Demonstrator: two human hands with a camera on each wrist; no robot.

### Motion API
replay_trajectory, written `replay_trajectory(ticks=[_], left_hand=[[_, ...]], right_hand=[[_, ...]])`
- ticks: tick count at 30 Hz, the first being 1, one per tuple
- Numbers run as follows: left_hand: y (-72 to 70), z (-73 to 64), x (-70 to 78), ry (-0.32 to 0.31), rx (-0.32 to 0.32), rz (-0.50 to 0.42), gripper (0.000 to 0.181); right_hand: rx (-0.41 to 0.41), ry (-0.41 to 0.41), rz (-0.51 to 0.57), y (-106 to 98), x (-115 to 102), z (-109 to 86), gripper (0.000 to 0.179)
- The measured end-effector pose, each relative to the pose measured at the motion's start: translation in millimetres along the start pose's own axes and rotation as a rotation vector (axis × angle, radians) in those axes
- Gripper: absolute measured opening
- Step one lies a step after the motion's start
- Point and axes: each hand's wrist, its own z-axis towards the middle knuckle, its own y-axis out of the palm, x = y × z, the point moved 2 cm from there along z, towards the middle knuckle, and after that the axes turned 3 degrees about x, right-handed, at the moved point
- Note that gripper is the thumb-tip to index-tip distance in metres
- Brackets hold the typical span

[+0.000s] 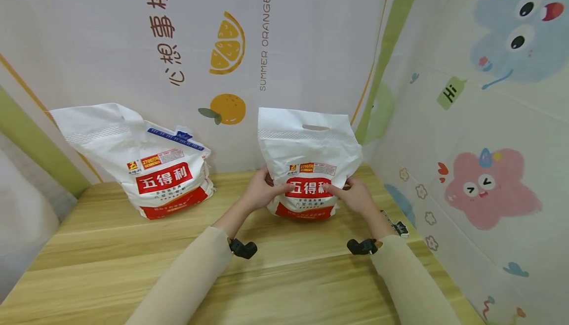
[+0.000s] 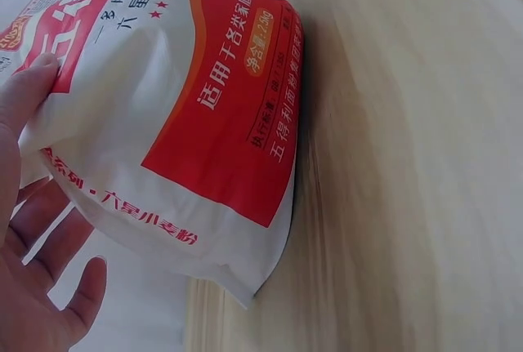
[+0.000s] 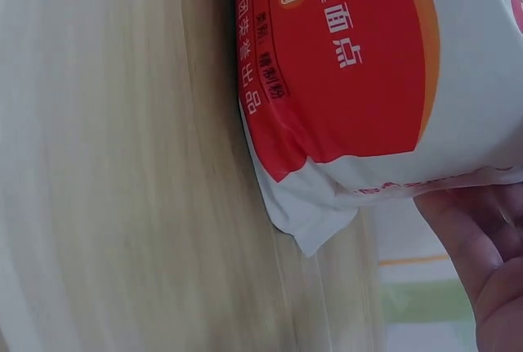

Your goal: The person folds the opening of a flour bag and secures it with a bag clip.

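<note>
Straight ahead of the person, at twelve o'clock, a white flour bag (image 1: 309, 159) stands upright on the wooden table (image 1: 284, 275), near its back edge. It is plump below and flattens into a stiff top flap with a slim handle slot and a speckled band under it. A red label with big white characters crosses its middle, small red-and-yellow badges sit above, tiny stars run below, and a red panel edged in orange covers the bottom, marked 2.5kg. The left hand (image 1: 262, 190) holds it at eight o'clock, thumb on the label, the other fingers bent round the side and a little apart. The right hand (image 1: 357, 197) mirrors it at four o'clock, thumb on the front, fingers curling behind; I can't make out all of their tips. Towards eleven o'clock leans a matching second bag (image 1: 164, 167) with a blue strip (image 1: 175, 138) across its shoulder. Towards one o'clock, a black-and-white clip (image 1: 401, 228) lies just beside the right wrist.
</note>
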Motion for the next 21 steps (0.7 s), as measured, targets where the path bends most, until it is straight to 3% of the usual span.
replay_trajectory(ticks=[7, 21], left_hand=[[-16.9, -21.8, -3.2, -0.014, 0.021, 0.009, 0.062], [-55.8, -69.1, -7.7, -0.082, 0.086, 0.114, 0.071]], right_hand=[[-0.024, -0.036, 0.005, 14, -10, -5.4, 0.082], [-0.062, -0.057, 0.102, 52, -32, -19.6, 0.073]])
